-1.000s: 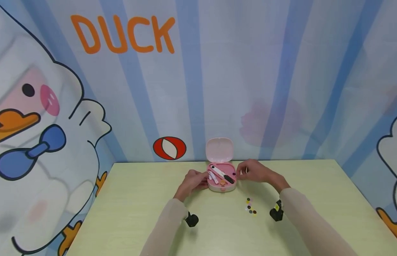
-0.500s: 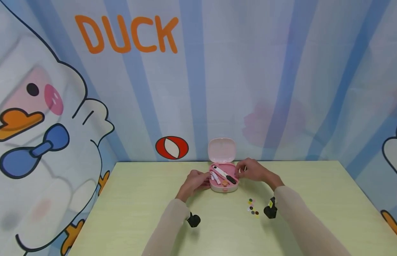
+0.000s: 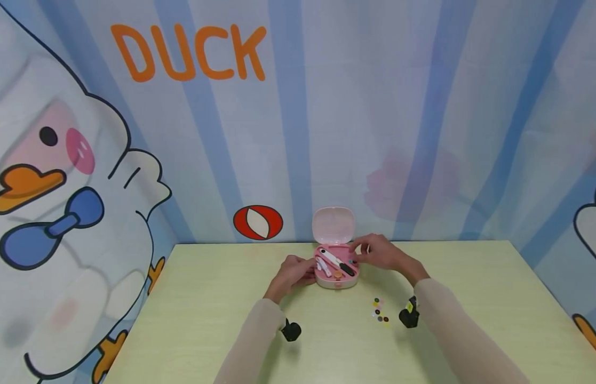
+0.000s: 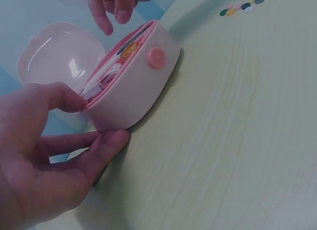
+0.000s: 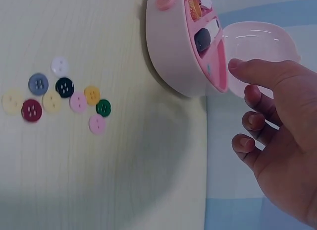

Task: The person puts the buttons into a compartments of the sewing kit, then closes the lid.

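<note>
A pink-and-white box (image 3: 336,284) stands with its lid (image 3: 333,226) raised at the table's back edge. My left hand (image 3: 292,271) grips its left end, one fingertip at the rim and others low on the wall, as the left wrist view shows. Inside lie a slim white tool with a black end (image 5: 202,39), small white pieces (image 3: 323,266) and a round orange item (image 5: 194,9). A teal button (image 5: 209,69) sits in the right-hand compartment. Just beside that compartment my right hand (image 5: 292,121) hovers, its fingers loosely bent and holding nothing visible.
Several loose buttons (image 5: 64,87) of mixed colours lie on the table (image 3: 221,288) in front and right of the box. Behind the box hangs a printed blue-striped cloth (image 3: 326,133), close to the raised lid.
My right hand came in over the box's right end, then drew slightly up and back. A teal button now shows in that compartment. My left hand keeps its grip on the box.
</note>
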Motion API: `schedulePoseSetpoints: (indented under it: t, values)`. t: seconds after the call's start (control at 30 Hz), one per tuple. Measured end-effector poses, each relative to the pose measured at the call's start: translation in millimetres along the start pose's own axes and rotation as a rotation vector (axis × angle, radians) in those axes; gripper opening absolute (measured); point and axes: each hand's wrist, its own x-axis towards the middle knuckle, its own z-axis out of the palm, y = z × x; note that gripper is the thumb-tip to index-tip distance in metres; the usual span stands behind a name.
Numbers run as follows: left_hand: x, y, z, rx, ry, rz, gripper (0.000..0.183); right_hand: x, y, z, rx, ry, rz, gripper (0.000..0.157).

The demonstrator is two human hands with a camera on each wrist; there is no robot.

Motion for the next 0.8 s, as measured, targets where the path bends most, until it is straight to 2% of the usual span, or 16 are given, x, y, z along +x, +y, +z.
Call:
schedulePoseSetpoints:
  t: [0.33,0.5,0.8]
  values:
    - [4.9,-2.3,-0.8,-0.001,-0.004,-0.002,0.032,-42.1,4.4,-12.5,-0.014,-0.014,-0.054,0.018]
    - [5.3,-2.2,-1.7,0.001,0.001,-0.01,0.032,-65.3,11.8,-6.7,-0.014,-0.035,-0.052,0.016]
    - [4.1,-1.7,-0.4,0.006,-0.001,-0.009,0.031,-95.7,30.9,11.6,0.065,-0.087,-0.034,0.014]
